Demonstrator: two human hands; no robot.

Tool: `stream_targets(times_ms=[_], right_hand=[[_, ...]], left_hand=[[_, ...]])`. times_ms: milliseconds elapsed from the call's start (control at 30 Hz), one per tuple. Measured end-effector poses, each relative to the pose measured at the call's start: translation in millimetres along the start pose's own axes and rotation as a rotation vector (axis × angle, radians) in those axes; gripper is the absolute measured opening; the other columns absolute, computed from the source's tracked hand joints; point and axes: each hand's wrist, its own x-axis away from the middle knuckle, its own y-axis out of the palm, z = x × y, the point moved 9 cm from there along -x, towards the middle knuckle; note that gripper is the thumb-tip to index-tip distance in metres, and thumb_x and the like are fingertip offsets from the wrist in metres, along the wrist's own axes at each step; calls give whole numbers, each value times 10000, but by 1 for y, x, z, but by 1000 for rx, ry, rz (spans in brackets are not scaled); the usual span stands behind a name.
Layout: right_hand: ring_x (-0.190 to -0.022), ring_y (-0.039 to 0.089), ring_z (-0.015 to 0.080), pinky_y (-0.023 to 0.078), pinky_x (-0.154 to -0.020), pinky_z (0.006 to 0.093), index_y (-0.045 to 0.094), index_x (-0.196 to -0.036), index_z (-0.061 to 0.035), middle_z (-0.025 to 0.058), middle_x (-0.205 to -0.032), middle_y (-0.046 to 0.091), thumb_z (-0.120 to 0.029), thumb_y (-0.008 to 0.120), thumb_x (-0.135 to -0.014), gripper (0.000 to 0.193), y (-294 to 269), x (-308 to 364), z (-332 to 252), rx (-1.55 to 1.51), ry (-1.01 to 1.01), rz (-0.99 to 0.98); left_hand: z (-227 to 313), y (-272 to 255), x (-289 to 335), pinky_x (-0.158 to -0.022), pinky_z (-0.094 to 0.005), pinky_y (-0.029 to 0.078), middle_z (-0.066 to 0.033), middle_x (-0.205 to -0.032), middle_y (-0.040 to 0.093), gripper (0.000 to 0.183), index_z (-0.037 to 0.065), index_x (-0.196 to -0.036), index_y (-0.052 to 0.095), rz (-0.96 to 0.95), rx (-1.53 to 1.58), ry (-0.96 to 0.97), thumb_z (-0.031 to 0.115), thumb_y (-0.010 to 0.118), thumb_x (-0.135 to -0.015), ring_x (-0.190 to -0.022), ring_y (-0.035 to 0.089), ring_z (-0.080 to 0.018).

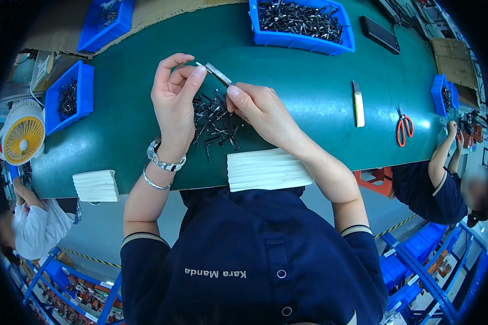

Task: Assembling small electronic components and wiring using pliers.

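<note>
My right hand [263, 108] is closed, its thumb and forefinger pinching one end of a slim silver-and-black metal piece [219, 74] that points up and left. The other end of that piece reaches close to the fingertips of my left hand [174, 89]. My left hand is closed in a pinch, thumb and forefinger near a tiny light-coloured tip [199, 64]; what it grips is too small to name. Whether that tip touches the metal piece I cannot tell. Below both hands lies a loose pile of small black parts [217, 122] on the green table [303, 97].
Blue bins [303, 43] of small parts stand at the far side and both ends. On the right lie a yellow-handled cutter [358, 105], orange-handled scissors [404, 130] and a black device [379, 34]. White ridged pads [268, 170] line the near edge. Other people sit left and right.
</note>
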Motion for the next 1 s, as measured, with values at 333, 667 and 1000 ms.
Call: stream_targets(times_ms=[333, 667, 1000], right_hand=[[-638, 600, 324, 453, -611, 399, 623, -778, -15, 153, -657, 609, -401, 405, -987, 490, 0, -2, 2, -9, 21, -28], [-623, 601, 379, 459, -564, 459, 590, -775, -26, 174, -626, 596, -353, 471, -966, 397, -9, -1, -9, 229, -60, 94], [-580, 575, 367, 455, -519, 407, 572, -777, -5, 190, -594, 559, -294, 583, -912, 319, -17, 1, -16, 177, -152, 204]], left_hand=[[-3, 0, -1, -729, -185, 436, -30, -853, 629, 275, 22, -1113, 536, -7, 38, -33, 12, 651, -863, -794, 562, -61], [2, 1, 1, -710, -184, 428, -30, -848, 628, 262, 15, -1093, 534, 16, -28, 33, 10, 653, -859, -784, 560, -61], [11, 0, 3, -748, -209, 451, -48, -866, 629, 270, 15, -1101, 524, 47, -57, 85, 29, 652, -864, -810, 581, -86]])
